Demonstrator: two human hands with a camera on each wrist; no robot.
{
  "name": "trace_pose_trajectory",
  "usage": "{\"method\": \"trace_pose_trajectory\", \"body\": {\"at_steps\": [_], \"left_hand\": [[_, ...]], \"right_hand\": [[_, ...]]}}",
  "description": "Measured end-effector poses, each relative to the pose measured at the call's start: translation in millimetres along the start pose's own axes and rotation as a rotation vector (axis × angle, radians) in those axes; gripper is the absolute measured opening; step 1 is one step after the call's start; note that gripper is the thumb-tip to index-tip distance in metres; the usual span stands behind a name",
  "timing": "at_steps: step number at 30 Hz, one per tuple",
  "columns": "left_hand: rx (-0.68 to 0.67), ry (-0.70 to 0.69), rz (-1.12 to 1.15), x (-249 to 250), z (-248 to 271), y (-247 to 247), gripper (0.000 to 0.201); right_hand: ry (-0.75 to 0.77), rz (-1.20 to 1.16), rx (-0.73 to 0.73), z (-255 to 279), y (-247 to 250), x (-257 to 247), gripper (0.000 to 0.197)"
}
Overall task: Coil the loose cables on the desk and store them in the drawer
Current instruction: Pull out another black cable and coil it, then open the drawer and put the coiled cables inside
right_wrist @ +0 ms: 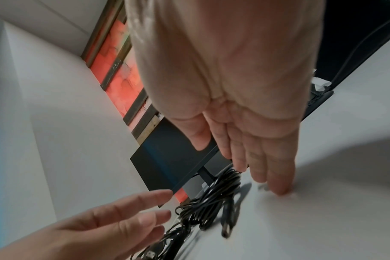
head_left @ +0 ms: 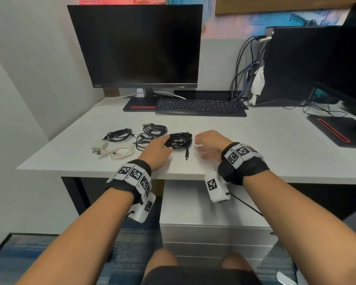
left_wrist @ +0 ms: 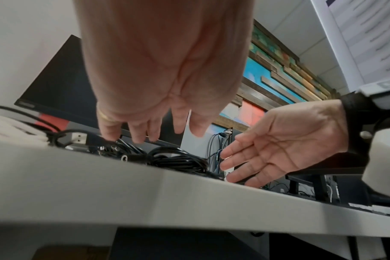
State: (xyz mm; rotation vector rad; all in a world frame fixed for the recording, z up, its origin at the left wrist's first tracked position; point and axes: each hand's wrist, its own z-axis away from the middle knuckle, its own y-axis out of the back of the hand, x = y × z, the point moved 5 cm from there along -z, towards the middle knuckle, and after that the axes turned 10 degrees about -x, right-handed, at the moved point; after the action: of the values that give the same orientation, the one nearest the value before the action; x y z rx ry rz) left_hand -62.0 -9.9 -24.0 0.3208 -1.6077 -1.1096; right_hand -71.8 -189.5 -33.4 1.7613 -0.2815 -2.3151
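Note:
A coiled black cable (head_left: pixel 179 139) lies on the white desk (head_left: pixel 255 153), its barrel plug (head_left: pixel 187 155) trailing toward the front edge. My left hand (head_left: pixel 162 146) is at the coil's left rim with fingers straight and spread, gripping nothing; whether it touches the cable I cannot tell. My right hand (head_left: pixel 201 145) is open just right of the coil, palm facing it. In the right wrist view a right fingertip (right_wrist: pixel 283 191) touches the desk beside the coil (right_wrist: pixel 214 197). The left wrist view shows the coil (left_wrist: pixel 176 159) between both hands.
Left of the coil lie a black cable bundle (head_left: pixel 119 134), a black tangle (head_left: pixel 152 130) and a white cable (head_left: pixel 122 152) with a white adapter (head_left: pixel 99 146). A keyboard (head_left: pixel 199 106) and monitor (head_left: pixel 136 46) stand behind. A white drawer unit (head_left: pixel 214 233), shut, stands under the desk.

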Motion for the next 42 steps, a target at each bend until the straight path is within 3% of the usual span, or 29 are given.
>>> {"method": "trace_pose_trajectory", "body": {"at_steps": [3, 5, 9, 13, 17, 23, 27, 30, 33, 39, 42], "left_hand": [[0.149, -0.05, 0.059, 1.8, 20.9, -8.3, 0.039], [0.224, -0.097, 0.113, 5.5, 38.6, -18.3, 0.027], [0.153, -0.159, 0.148, 7.7, 68.0, -56.9, 0.016], [0.051, -0.033, 0.131, -18.0, 75.3, -95.7, 0.019], [0.035, 0.112, 0.143, -45.8, 77.1, -120.8, 0.025], [0.148, 0.438, 0.153, -79.6, 84.0, -158.4, 0.051], [0.215, 0.599, 0.364, -96.8, 94.6, -185.4, 0.061], [0.271, 0.654, 0.493, -113.8, 95.2, -196.6, 0.06], [0.233, 0.69, 0.549, -129.3, 94.4, -204.2, 0.065], [0.148, 0.638, 0.501, -144.9, 92.3, -207.0, 0.059], [0.088, 0.631, 0.535, -155.8, 87.1, -212.1, 0.079]], "right_hand": [[0.044, -0.055, 0.047, 23.7, -0.6, 13.3, 0.009], [0.077, -0.095, 0.063, 35.7, 0.8, 26.0, 0.017], [0.139, -0.213, 0.245, 67.6, 13.5, 54.9, 0.011], [0.15, -0.31, 0.319, 99.4, 19.5, 82.1, 0.018], [0.037, -0.268, 0.357, 122.5, 25.1, 127.8, 0.021], [-0.186, -0.231, 0.477, 142.5, 40.4, 216.8, 0.022], [-0.341, -0.17, 0.597, 152.4, 53.9, 261.2, 0.018], [-0.418, -0.219, 0.701, 154.6, 60.5, 284.9, 0.044], [-0.42, -0.248, 0.761, 154.8, 67.6, 296.3, 0.06], [-0.352, -0.352, 0.723, 149.1, 66.8, 317.0, 0.058], [-0.33, -0.311, 0.704, 147.7, 69.0, 322.9, 0.061]]}}
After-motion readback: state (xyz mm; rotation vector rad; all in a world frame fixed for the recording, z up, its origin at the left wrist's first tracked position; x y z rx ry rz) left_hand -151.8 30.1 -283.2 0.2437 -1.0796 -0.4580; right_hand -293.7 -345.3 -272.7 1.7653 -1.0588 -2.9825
